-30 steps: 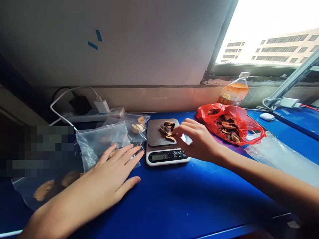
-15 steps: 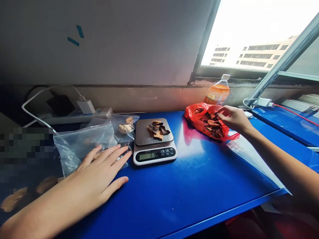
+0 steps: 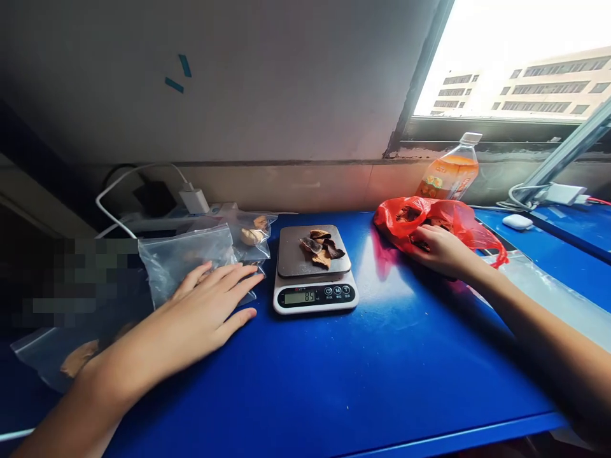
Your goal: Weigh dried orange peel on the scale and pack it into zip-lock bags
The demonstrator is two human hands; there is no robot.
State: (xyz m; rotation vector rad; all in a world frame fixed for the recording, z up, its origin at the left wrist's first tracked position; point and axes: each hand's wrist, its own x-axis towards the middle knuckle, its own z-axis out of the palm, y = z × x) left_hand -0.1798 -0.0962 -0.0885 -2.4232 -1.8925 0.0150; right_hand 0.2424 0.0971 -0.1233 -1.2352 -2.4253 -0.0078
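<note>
My left hand (image 3: 212, 296) lies flat, fingers spread, over clear zip bags (image 3: 188, 251) beside the digital scale (image 3: 315, 302). On the scale's plate rests a small heap of dried brown slices (image 3: 322, 248), and its display shows about 8.5. To the right, my right hand (image 3: 443, 251) is at the mouth of a red plastic bag (image 3: 396, 222) of dark dried pieces. Its fingers are curled down into the bag; their tips are hidden, so what they grip does not show.
Behind the red bag stands a bottle of orange drink (image 3: 451, 175). A power strip with a white charger (image 3: 195, 198) sits at the back left. A clear plastic bag (image 3: 544, 286) lies under my right forearm. The blue table's front edge (image 3: 458, 439) runs below.
The view has swung left. My right hand has gone lower and farther left into the red bag, whose right side now spreads out. The display went from about 8.3 to 8.5.
</note>
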